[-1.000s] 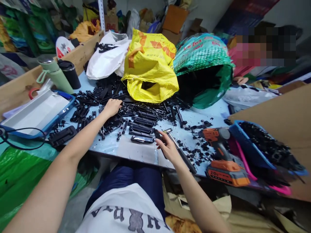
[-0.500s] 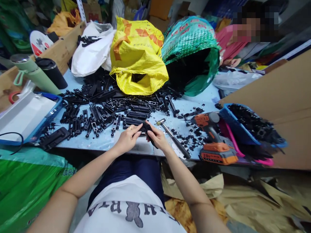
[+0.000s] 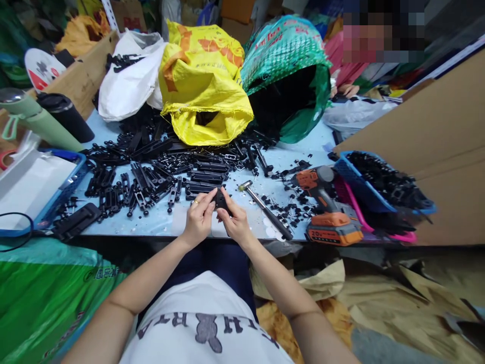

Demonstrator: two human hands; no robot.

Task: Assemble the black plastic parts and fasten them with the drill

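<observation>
Between my two hands is a small black plastic part (image 3: 220,200), partly covered by the fingers. My left hand (image 3: 199,217) is closed on its left side, a ring on one finger. My right hand (image 3: 235,220) grips the same part from the right. Both hands are just above the front edge of the blue table. Right behind them lie long black bars (image 3: 206,177), stacked in a row. A hammer (image 3: 265,209) with a black handle lies to the right of my right hand.
An orange cordless drill (image 3: 329,207) stands on the right, beside a blue basket (image 3: 350,174) of black parts. Yellow (image 3: 204,81) and green (image 3: 288,55) sacks stand behind. Two bottles (image 3: 40,119) are at the left. A co-worker's hand (image 3: 346,91) is at the far right.
The black part has turned in my hands and now looks more upright and compact. The whole view has shifted slightly, so the table things appear further left.
</observation>
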